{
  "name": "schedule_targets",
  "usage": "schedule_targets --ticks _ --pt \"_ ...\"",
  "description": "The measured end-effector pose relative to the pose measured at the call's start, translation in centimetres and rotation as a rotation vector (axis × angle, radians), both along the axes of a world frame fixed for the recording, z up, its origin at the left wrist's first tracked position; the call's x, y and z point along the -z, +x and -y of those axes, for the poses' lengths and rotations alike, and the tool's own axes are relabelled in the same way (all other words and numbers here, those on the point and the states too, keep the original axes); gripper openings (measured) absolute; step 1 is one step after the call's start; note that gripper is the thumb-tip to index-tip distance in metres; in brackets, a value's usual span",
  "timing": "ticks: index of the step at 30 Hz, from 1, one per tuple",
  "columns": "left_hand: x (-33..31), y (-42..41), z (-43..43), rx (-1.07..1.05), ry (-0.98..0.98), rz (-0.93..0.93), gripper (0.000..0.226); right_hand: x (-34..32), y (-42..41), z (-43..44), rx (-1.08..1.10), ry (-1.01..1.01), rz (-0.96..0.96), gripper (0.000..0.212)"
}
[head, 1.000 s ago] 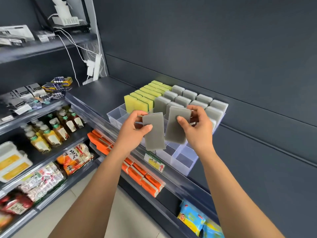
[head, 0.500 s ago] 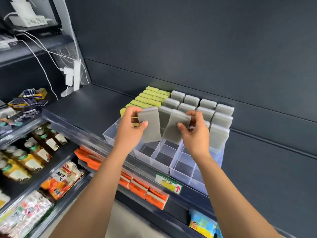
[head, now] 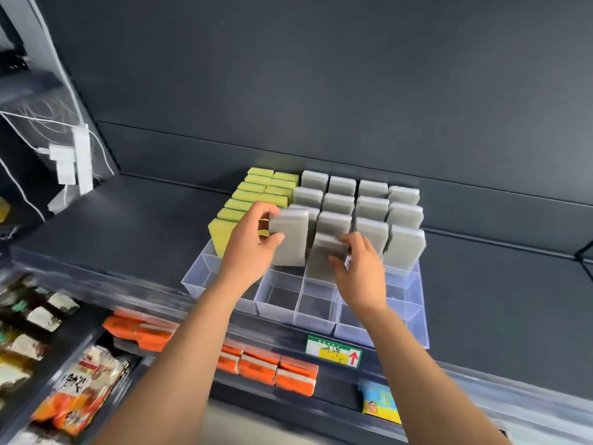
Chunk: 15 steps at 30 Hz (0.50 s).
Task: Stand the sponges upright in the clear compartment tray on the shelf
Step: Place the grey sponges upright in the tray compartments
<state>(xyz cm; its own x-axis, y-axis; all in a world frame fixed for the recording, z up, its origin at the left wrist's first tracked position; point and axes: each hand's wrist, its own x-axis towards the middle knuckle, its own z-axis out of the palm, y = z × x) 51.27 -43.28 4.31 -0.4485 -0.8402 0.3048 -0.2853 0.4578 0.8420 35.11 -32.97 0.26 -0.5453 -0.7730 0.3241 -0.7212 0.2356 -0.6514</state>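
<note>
A clear compartment tray sits on the dark shelf. Its back rows hold upright grey sponges, and yellow-green sponges fill its left columns. My left hand grips a grey sponge upright over a compartment just in front of the filled rows. My right hand holds a second grey sponge by its top edge, its lower end down inside the neighbouring compartment. The front compartments stand empty.
A price label with a red arrow hangs on the shelf's front rail. Orange packs and snack bags fill the shelves below. White chargers and cables hang at the left. Bare shelf surface lies left and right of the tray.
Both hands have moved forward and down with their sponges toward the tray. The right sponge has dropped into a compartment. The camera has moved closer and turned right.
</note>
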Motion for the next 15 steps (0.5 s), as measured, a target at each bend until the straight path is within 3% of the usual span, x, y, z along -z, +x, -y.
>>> schedule_targets --ticks 10,15 --pt "1.7 -0.9 0.7 0.074 -0.101 0.194 0.036 -0.4 0.1 0.0 0.009 0.011 -0.127 0.036" --pt "2.0 -1.3 0.9 0.019 -0.336 0.349 0.03 -0.4 0.0 0.0 -0.028 0.01 -0.18 0.035"
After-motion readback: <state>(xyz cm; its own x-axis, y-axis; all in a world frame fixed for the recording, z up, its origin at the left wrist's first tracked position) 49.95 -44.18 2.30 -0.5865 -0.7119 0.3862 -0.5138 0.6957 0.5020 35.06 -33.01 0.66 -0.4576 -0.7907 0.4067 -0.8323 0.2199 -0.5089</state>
